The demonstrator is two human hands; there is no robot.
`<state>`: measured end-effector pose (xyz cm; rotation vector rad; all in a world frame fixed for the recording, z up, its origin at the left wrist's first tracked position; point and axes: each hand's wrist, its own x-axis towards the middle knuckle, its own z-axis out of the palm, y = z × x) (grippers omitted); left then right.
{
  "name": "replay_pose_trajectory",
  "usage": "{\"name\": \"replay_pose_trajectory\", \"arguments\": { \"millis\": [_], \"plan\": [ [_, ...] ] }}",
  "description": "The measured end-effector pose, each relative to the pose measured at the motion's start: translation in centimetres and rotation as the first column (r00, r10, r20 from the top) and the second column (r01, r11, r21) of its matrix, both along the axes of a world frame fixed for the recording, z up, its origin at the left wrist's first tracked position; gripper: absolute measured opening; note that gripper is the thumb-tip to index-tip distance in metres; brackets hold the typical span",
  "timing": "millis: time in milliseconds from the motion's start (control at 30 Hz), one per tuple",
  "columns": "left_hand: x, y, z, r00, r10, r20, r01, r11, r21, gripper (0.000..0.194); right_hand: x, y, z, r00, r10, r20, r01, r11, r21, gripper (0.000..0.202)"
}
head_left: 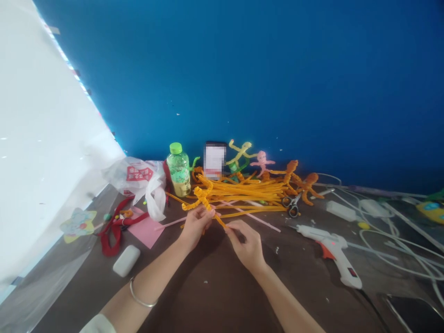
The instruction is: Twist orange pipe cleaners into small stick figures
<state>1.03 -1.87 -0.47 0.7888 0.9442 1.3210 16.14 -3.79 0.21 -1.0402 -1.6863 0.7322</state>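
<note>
Near the middle of the view, an orange pipe-cleaner figure [201,198] with twisted limbs is held up above the brown table. My left hand [197,224] pinches its lower body, fingers closed. Just to the right, my right hand [245,243] pinches the end of an orange limb that slants down from the figure. Behind both hands lies a pile of loose orange pipe cleaners [248,190]. Black-handled scissors [293,206] rest at the right end of that pile.
A green-capped bottle [179,171] and a plastic bag [138,178] stand back left. Pink paper [146,231] and a white case [126,261] lie left. At right are a glue gun [335,249], white cables [391,231] and a phone [414,314]. Finished-looking figures [262,162] line the blue wall.
</note>
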Motion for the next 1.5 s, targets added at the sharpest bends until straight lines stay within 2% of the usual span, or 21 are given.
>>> {"name": "replay_pose_trajectory", "arguments": {
  "millis": [67,167,333,500,667,767,967,1133,1333,1400,1500],
  "plan": [
    [0.0,-0.1,0.0,1.000,-0.004,-0.017,0.004,1.000,0.012,0.037,0.0,0.1,0.0,0.995,-0.022,-0.093,0.007,0.988,-0.157,0.011],
    [0.0,-0.2,0.1,0.999,-0.016,-0.048,0.018,0.999,0.041,0.039,0.1,0.5,-0.3,0.956,-0.062,-0.286,-0.050,0.927,-0.371,0.018],
    [0.1,-0.3,0.2,0.998,-0.065,-0.025,0.065,0.998,0.011,0.045,0.2,1.0,-0.6,0.830,-0.126,-0.543,-0.214,0.827,-0.520,0.025],
    [-0.1,-0.5,0.2,0.991,-0.134,0.004,0.134,0.991,-0.010,0.040,0.2,1.3,-0.2,0.726,-0.174,-0.665,-0.315,0.775,-0.548,0.025],
    [-0.2,-0.8,0.2,0.965,-0.259,-0.034,0.260,0.966,0.017,0.036,0.5,1.6,0.0,0.626,-0.236,-0.743,-0.410,0.711,-0.572,0.030],
    [-0.2,-0.9,0.1,0.944,-0.328,-0.035,0.328,0.945,0.004,0.035,0.7,1.7,-0.1,0.621,-0.243,-0.745,-0.406,0.714,-0.571,0.031],
    [0.1,-0.5,-0.4,0.944,-0.322,0.064,0.324,0.946,-0.026,0.036,0.6,1.7,-0.5,0.663,-0.199,-0.722,-0.362,0.759,-0.542,0.024],
    [0.0,-0.5,-0.4,0.929,-0.364,0.063,0.368,0.929,-0.046,0.035,0.7,1.6,-0.5,0.647,-0.199,-0.736,-0.435,0.697,-0.570,0.023],
    [-0.2,-1.0,0.0,0.868,-0.493,0.061,0.496,0.867,-0.049,0.030,0.5,1.3,0.0,0.658,-0.157,-0.737,-0.456,0.695,-0.555,0.025],
    [-0.2,-1.1,0.0,0.852,-0.521,0.049,0.524,0.850,-0.057,0.029,0.5,1.3,0.0,0.637,-0.141,-0.758,-0.489,0.685,-0.539,0.023],
    [0.0,-1.1,-0.2,0.897,-0.438,0.059,0.441,0.896,-0.053,0.030,0.7,1.5,-0.2,0.582,-0.174,-0.794,-0.479,0.716,-0.508,0.019]
  ]
}}
